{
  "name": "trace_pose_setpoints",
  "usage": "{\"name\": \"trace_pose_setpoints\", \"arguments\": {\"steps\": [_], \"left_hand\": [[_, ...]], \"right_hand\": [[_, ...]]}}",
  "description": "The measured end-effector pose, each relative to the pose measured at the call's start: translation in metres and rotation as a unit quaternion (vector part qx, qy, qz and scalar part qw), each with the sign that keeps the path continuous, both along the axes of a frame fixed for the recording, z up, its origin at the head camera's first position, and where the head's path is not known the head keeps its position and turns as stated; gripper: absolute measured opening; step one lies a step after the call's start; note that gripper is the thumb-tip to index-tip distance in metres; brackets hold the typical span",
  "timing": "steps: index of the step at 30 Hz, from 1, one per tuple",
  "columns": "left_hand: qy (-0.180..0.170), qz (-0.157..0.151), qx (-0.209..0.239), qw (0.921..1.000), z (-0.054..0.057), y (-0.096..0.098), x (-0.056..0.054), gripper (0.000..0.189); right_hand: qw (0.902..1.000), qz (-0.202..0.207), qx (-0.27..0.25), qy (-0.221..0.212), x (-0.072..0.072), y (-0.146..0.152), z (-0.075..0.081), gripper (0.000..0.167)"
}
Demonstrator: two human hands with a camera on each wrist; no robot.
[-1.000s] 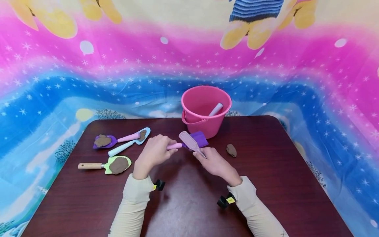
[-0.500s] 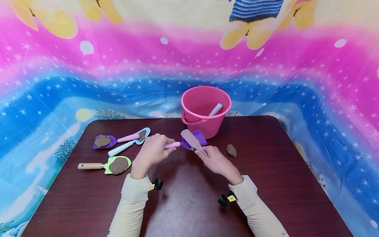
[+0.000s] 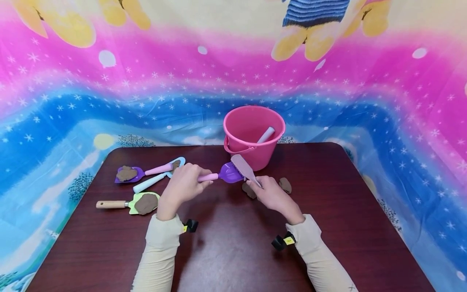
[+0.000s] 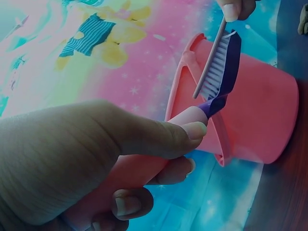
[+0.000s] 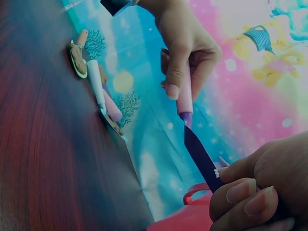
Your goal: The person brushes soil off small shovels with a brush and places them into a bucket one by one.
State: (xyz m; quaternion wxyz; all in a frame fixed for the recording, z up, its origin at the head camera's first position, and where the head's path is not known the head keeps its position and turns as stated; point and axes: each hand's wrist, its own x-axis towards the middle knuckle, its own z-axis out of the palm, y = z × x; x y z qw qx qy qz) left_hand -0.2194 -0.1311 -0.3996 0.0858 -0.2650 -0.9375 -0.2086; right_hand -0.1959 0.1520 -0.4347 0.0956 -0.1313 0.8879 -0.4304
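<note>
My left hand point(image 3: 180, 188) grips the pink handle of a purple toy shovel point(image 3: 229, 173), its blade pointing right in front of the bucket. With my right hand point(image 3: 275, 196) I hold a lilac brush point(image 3: 242, 165) by its handle. In the left wrist view, the brush's pale bristles point(image 4: 216, 67) meet the face of the dark purple blade point(image 4: 232, 57). Beneath the brush a brown clay-like lump point(image 3: 249, 190) lies on the table, partly covered by the right hand. Another brown lump point(image 3: 285, 185) lies just right of it.
A pink bucket point(image 3: 237, 140) with a pale handle point(image 3: 266, 135) sticking out stands at the back. On the left lie a purple shovel point(image 3: 136, 174) and a green trowel point(image 3: 133, 205), both bearing brown lumps, and a light blue trowel point(image 3: 151, 183). A printed cloth point(image 3: 182, 101) hangs behind.
The shovel has shifted a little left with my left hand, while the brush has slid right towards the blade's tip. A brown lump has come into view below the brush.
</note>
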Motion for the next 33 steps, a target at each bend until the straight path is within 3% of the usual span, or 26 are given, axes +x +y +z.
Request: {"name": "trace_pose_setpoints", "arguments": {"steps": [11,20,28,33], "left_hand": [[-0.003,0.011,0.007,0.9999,0.002,-0.009,0.001,0.019],[-0.066,0.022,0.019,0.9974,0.004,-0.014,0.002,0.024],[-0.089,0.025,0.023,0.9955,0.003,-0.015,0.002,0.023],[-0.069,0.014,0.015,0.9974,0.001,-0.009,0.0,0.019]], "right_hand": [[0.9999,-0.013,0.011,0.001,-0.002,0.004,0.002,0.036],[0.9997,-0.017,0.016,0.001,-0.002,0.007,0.006,0.036],[0.9987,-0.029,0.04,0.009,-0.001,0.011,0.007,0.033],[0.9991,-0.023,0.03,0.017,0.001,0.008,0.009,0.033]]}}
